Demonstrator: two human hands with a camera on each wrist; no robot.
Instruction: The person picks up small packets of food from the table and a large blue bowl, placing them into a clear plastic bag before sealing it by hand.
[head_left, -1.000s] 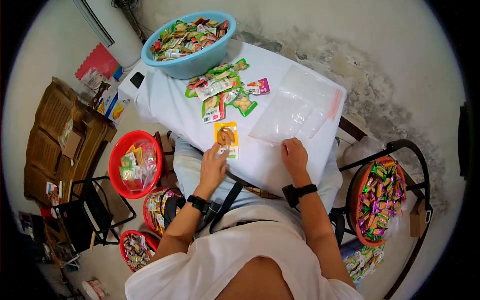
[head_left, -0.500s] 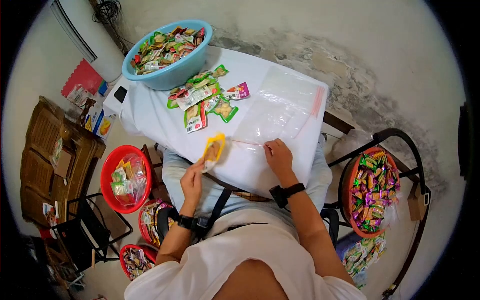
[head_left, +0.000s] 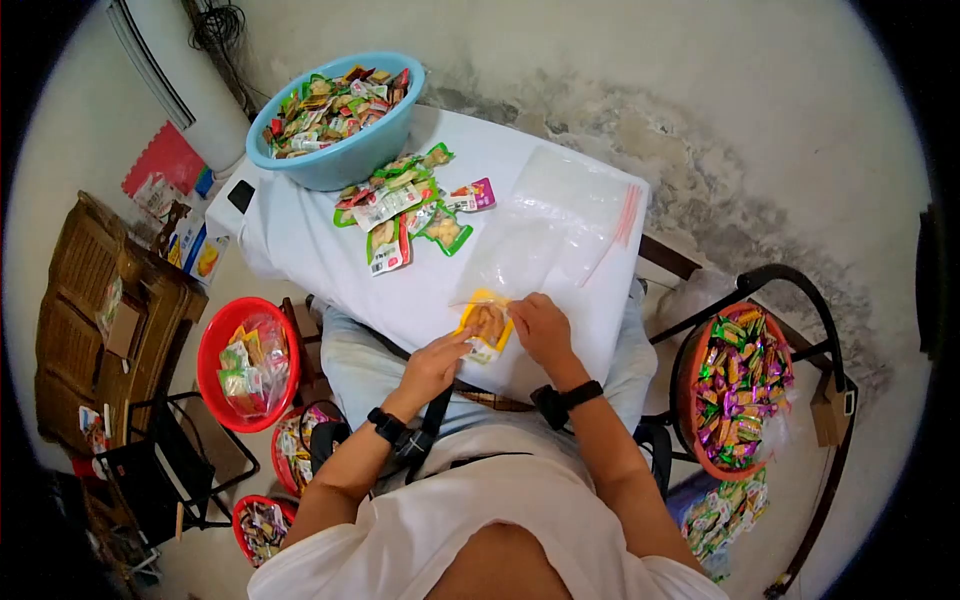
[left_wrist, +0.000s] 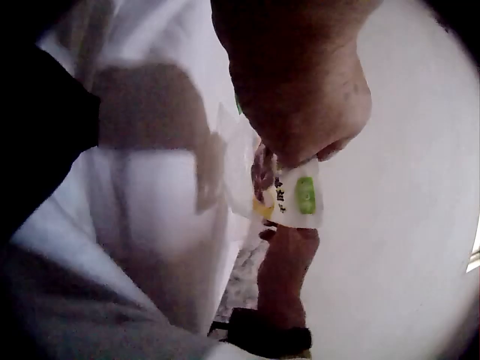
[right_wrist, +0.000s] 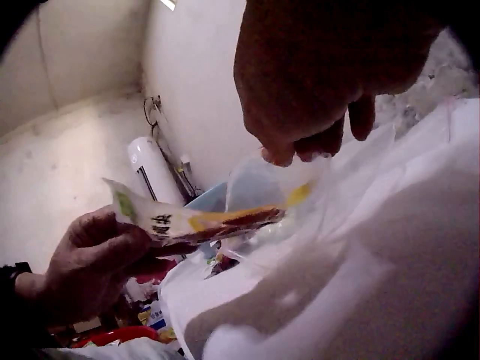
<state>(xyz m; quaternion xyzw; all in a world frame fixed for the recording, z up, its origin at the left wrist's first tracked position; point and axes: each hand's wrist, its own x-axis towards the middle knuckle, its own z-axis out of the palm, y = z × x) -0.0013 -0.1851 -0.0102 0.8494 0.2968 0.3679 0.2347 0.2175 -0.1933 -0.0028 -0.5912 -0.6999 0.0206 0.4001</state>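
My left hand (head_left: 432,369) pinches the lower end of a yellow and white snack packet (head_left: 486,328) near the table's front edge. In the right wrist view the packet (right_wrist: 225,222) lies between thumb and fingers of the left hand (right_wrist: 101,251), its far end at the mouth of a clear plastic bag. My right hand (head_left: 541,327) pinches the edge of that clear bag (head_left: 512,250), close beside the packet's upper corner. The right hand's fingertips (right_wrist: 279,156) hold the film raised in the right wrist view.
A blue basin (head_left: 342,165) full of packets stands at the table's back left, with loose packets (head_left: 390,205) in front of it. Red basins (head_left: 207,372) are on the left side; a basin of wrapped sweets (head_left: 742,392) stands on the right.
The left hand has picked the yellow packet up from the table and brought it rightward to the bag's edge. The right hand has stayed at the bag, whose near edge has shifted slightly toward the body.
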